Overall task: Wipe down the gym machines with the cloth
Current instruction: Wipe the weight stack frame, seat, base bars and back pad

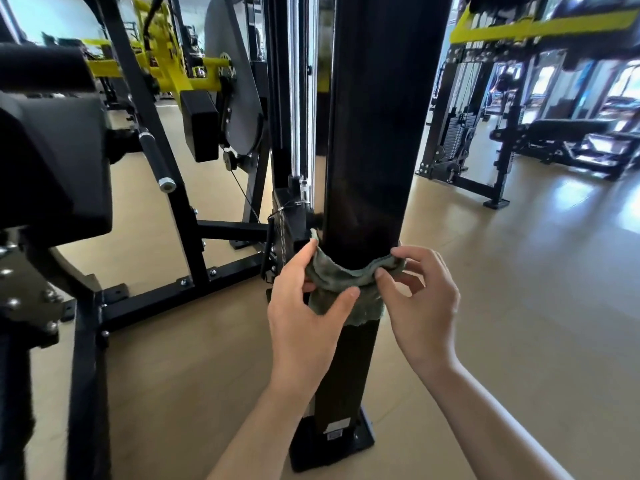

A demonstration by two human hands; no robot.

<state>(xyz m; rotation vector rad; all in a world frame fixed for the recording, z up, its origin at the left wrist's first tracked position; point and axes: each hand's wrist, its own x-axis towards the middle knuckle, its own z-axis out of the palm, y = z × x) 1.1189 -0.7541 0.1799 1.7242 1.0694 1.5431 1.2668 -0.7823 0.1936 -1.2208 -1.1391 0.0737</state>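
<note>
A tall black upright post (370, 140) of a gym machine stands right in front of me. A grey-green cloth (349, 282) is wrapped around the front of the post at its lower part, with a flap hanging down. My left hand (304, 306) pinches the cloth's left end between thumb and fingers. My right hand (419, 292) pinches the right end, thumb against the cloth. Both hands press the cloth against the post. The post's foot plate (363, 441) rests on the floor below.
A black padded seat and frame (59, 161) crowd the left. Yellow and black machine arms with a grey disc (235, 81) stand behind. A cable rack and bench (485, 133) stand at the right. Tan floor (536, 271) lies to the right.
</note>
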